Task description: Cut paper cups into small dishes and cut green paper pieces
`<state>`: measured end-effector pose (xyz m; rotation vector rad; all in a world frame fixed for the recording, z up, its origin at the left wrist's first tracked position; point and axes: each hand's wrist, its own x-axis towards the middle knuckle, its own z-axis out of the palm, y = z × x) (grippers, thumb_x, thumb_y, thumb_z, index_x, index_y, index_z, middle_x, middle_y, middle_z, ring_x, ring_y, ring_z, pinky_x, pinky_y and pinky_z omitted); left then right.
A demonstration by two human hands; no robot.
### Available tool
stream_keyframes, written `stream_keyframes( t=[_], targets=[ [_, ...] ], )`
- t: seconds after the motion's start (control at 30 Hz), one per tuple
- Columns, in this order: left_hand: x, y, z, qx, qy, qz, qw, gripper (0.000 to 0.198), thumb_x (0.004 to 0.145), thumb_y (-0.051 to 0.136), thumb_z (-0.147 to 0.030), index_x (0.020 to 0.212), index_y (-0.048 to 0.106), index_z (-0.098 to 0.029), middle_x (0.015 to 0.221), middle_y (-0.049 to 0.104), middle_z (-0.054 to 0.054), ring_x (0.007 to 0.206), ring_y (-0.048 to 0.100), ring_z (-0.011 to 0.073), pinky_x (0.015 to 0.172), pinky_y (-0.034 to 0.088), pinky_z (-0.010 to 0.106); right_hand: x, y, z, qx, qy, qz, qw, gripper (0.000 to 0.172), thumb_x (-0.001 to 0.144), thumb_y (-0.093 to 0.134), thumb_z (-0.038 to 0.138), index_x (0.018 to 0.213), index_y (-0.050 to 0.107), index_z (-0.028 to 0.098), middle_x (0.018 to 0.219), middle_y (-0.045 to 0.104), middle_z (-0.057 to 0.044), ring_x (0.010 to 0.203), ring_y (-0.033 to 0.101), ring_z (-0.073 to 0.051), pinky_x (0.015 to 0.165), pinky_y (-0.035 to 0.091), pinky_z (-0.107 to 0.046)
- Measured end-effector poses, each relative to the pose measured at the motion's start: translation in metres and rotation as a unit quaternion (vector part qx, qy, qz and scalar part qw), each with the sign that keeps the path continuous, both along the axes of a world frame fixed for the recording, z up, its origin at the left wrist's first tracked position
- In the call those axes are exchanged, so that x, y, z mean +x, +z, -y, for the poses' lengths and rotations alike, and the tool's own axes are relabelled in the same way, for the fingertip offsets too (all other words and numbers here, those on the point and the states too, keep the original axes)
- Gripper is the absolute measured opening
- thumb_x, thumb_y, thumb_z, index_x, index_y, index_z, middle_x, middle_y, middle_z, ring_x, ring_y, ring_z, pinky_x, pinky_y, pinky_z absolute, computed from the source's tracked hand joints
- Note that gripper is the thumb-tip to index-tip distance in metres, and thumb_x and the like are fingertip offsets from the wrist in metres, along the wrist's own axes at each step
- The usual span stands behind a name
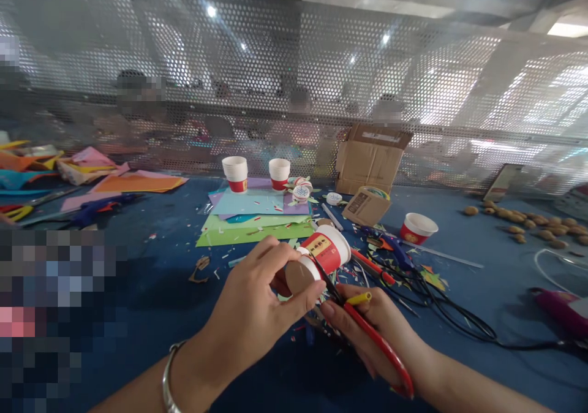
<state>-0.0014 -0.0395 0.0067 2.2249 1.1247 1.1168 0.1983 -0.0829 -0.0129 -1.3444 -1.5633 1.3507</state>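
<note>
My left hand (252,296) pinches a round brown cardboard disc (299,276) with a white band along its edge. In my right hand (374,324) is a pair of scissors (383,347) with red handles and a bit of yellow tubing. Their dark blades point up and left, against the white edge of the disc; whether they are cutting cannot be made out. A red and white paper cup (329,250) lies tilted just behind the disc. Fingers of my left hand are partly hidden behind the disc.
Stacked paper cups (235,174) stand on coloured sheets (257,204). Another cup (418,228) sits right, near a blue glue gun (399,250) and black cables. Paper scraps litter the blue table. A cardboard box (372,159), walnut-like brown pieces (542,222) and a perforated screen (285,64) stand beyond.
</note>
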Motion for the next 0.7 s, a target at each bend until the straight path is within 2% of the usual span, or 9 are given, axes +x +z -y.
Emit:
stream_keyframes(
  t=[0.33, 0.53, 0.7],
  targets=[
    [0.0, -0.0026, 0.0006, -0.029, 0.003, -0.03, 0.999, 0.021, 0.087, 0.067, -0.04, 0.093, 0.062, -0.021, 0.093, 0.057, 0.004, 0.072, 0.057, 0.0148, 0.062, 0.054, 0.03, -0.0016, -0.0014, -0.0015, -0.011, 0.013, -0.015, 1.0, 0.047, 0.085, 0.066, 0.063, 0.083, 0.059, 0.017, 0.051, 0.05, 0.006, 0.037, 0.037, -0.005, 0.036, 0.025, -0.02],
    [0.0029, 0.0008, 0.0019, -0.059, -0.014, -0.025, 0.998, 0.02, 0.086, 0.067, -0.04, 0.091, 0.062, -0.021, 0.089, 0.056, 0.003, 0.072, 0.057, 0.0157, 0.061, 0.054, 0.03, 0.0024, -0.0051, -0.0022, -0.034, 0.028, -0.028, 0.999, 0.041, 0.087, 0.068, 0.056, 0.089, 0.059, 0.017, 0.05, 0.05, 0.007, 0.035, 0.038, -0.005, 0.036, 0.026, -0.018],
    [0.0035, 0.001, 0.002, -0.069, -0.019, -0.02, 0.997, 0.021, 0.086, 0.068, -0.041, 0.093, 0.063, -0.022, 0.09, 0.056, 0.004, 0.075, 0.057, 0.0166, 0.061, 0.054, 0.029, 0.0008, -0.0002, -0.0002, -0.041, 0.015, -0.043, 0.998, 0.044, 0.085, 0.069, 0.058, 0.095, 0.063, 0.016, 0.048, 0.05, 0.007, 0.034, 0.036, -0.005, 0.034, 0.023, -0.019]
  ],
)
